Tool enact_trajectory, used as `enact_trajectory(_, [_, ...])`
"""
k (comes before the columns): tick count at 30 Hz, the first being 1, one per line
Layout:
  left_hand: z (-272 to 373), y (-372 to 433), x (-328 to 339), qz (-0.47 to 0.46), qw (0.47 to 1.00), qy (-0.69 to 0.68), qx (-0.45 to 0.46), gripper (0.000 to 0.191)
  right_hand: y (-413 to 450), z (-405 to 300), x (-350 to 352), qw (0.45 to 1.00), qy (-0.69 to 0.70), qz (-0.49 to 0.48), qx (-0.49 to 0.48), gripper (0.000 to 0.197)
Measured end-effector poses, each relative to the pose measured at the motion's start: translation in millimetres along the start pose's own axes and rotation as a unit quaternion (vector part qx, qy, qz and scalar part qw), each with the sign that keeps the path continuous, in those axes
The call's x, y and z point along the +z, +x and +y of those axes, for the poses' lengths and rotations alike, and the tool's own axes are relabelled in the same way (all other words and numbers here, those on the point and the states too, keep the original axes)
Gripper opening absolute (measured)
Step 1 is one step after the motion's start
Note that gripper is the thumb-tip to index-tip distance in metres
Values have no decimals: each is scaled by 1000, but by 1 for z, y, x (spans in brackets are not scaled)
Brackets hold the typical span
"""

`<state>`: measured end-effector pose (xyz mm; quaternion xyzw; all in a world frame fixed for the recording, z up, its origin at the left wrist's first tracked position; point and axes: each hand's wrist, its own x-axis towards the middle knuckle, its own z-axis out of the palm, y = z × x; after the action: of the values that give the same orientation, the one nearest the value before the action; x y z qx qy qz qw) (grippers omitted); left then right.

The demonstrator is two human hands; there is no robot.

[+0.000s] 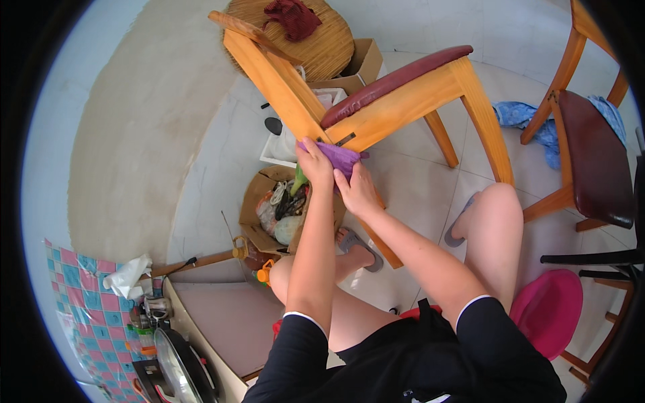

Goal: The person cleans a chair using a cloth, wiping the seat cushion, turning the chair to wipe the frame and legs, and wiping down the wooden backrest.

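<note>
Both of my hands hold a purple cloth (340, 158) against the wooden frame of a chair (403, 113), just below the corner where its seat meets the backrest. My left hand (316, 163) grips the cloth's left side, near a dark metal bracket. On the right side of the cloth is my right hand (357, 190), thumb raised and fingers partly hidden behind the fabric. The chair has a dark red padded seat (393, 85) and stands tilted in this view, its backrest to the upper left.
A cardboard box (259, 226) of bags and cords sits below my left hand. Behind the chair is a round woven stool top (327, 45) with a dark red cloth (292, 20). Another chair (594, 156) and a pink basin (549, 312) are on the right; a lidded pan (181, 357) is lower left.
</note>
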<state>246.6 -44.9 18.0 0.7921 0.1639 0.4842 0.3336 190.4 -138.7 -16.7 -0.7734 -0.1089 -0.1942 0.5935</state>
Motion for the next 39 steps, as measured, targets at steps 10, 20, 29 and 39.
enact_trajectory(10, [-4,-23,-11,-123,938,-250,-204,57,10,14,-11,995,-35,-83,32,51])
enact_trajectory(20, [-4,-66,-22,-133,928,-263,-230,57,-15,45,-27,979,37,-187,74,52])
enact_trajectory(29, [-4,-127,-31,-106,948,-221,-204,51,-67,71,-54,982,57,-166,73,41])
enact_trajectory(39, [-22,-230,-56,-154,949,-89,-260,51,-156,103,-87,958,-28,-228,174,41])
